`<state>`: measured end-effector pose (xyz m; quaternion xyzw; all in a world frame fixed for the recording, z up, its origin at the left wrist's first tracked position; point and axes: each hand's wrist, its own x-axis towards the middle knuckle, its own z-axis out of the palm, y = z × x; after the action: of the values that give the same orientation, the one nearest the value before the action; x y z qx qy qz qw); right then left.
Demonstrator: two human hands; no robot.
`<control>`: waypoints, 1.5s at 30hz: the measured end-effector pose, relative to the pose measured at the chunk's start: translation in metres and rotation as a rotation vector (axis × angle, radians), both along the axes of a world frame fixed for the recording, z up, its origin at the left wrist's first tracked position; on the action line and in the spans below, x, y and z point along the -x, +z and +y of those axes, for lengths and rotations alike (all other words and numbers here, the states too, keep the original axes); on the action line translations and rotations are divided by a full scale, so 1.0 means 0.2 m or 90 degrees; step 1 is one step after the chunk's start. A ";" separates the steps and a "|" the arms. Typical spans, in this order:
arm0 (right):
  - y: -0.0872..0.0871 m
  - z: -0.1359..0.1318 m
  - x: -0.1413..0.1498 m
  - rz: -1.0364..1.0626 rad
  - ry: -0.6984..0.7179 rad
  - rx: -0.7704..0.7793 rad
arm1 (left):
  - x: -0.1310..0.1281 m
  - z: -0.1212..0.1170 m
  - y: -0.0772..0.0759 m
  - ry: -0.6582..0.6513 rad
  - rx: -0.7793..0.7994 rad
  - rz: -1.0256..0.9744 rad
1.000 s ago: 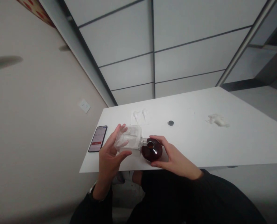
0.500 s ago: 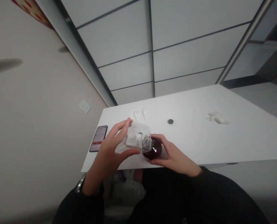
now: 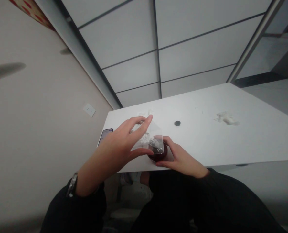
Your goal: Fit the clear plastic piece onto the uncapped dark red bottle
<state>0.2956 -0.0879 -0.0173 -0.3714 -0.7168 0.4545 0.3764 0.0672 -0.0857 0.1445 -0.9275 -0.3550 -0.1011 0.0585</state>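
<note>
My left hand (image 3: 121,147) grips a clear glass bottle (image 3: 150,139) and holds it tipped, neck down, over a round dark red bottle (image 3: 158,154). The red bottle stands near the front edge of the white table (image 3: 231,145). My right hand (image 3: 180,155) is wrapped round the red bottle's right side and steadies it. The clear bottle's neck sits right at the red bottle's mouth and hides it. Whether liquid flows I cannot make out.
A smartphone (image 3: 104,133) with a lit screen lies at the table's left edge, partly behind my left hand. A small black cap (image 3: 177,123) rests mid-table. Crumpled white tissue (image 3: 225,118) lies to the right, and a clear plastic piece (image 3: 144,114) farther back.
My left hand has lifted the clear bottle from lying beside the red bottle and tilted it neck down over the red bottle's mouth. My right hand has stayed on the red bottle.
</note>
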 end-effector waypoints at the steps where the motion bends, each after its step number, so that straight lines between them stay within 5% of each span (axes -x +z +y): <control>1: 0.00 0.00 0.00 0.002 0.001 0.002 | -0.01 0.00 0.01 0.000 -0.006 0.008; 19: 0.04 -0.01 -0.01 -0.020 -0.008 0.002 | -0.16 -0.03 0.10 -0.050 -0.093 0.119; 45: 0.02 0.00 -0.01 -0.013 -0.005 0.004 | -0.23 -0.02 0.15 -0.024 -0.046 0.175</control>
<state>0.2967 -0.0880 -0.0139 -0.3798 -0.7178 0.4516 0.3695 0.1140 -0.0890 0.1747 -0.9363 -0.3224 0.0130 0.1384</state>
